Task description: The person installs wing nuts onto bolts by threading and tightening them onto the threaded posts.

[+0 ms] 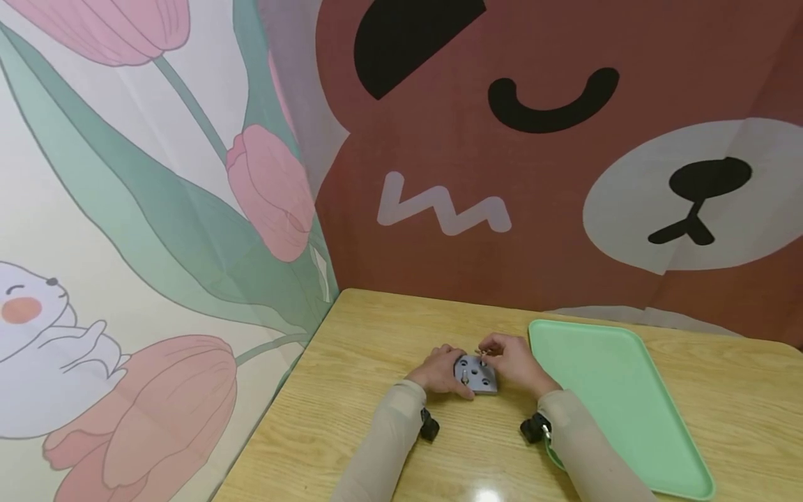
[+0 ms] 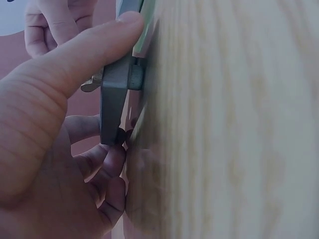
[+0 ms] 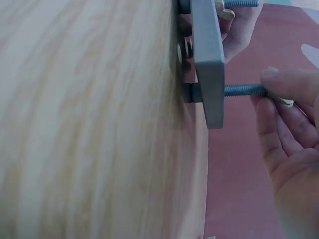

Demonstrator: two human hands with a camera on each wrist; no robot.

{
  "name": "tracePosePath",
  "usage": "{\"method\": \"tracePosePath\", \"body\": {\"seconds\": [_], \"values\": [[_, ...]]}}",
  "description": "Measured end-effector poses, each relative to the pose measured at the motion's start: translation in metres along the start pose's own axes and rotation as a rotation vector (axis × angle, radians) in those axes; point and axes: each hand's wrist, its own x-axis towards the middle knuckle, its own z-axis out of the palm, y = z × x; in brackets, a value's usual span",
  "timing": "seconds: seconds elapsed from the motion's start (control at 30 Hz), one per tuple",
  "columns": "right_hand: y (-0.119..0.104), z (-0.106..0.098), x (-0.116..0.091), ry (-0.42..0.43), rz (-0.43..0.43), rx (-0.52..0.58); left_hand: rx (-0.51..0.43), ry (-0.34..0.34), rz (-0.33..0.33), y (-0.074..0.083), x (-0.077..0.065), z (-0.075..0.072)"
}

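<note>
A grey metal plate (image 1: 475,376) with several holes is held just above the wooden table. My left hand (image 1: 439,371) grips its left side, thumb (image 2: 94,47) along one face and fingers curled at the far edge. Through the plate stands a threaded bolt (image 3: 244,90), its head on the table side. At that bolt's free end, my right hand (image 1: 511,362) pinches a wing nut (image 3: 285,101) between thumb and fingers, partly hiding it. A second bolt (image 3: 241,3) carries another wing nut (image 3: 227,12), which sits close to the plate.
A green tray (image 1: 627,397) lies on the table (image 1: 376,328) to the right, partly under my right forearm. Printed cloths, one with a bear face (image 1: 546,181) and one with tulips (image 1: 270,188), hang behind and at the left. A black wrist camera (image 1: 429,425) is strapped to my left wrist.
</note>
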Motion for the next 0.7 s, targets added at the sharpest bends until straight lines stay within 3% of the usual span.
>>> {"method": "tracePosePath", "body": {"seconds": [0.7], "values": [[0.005,0.0016,-0.0012,0.043,0.019,-0.041,0.0,0.0,0.006,-0.0014,0.0021,0.0015]]}}
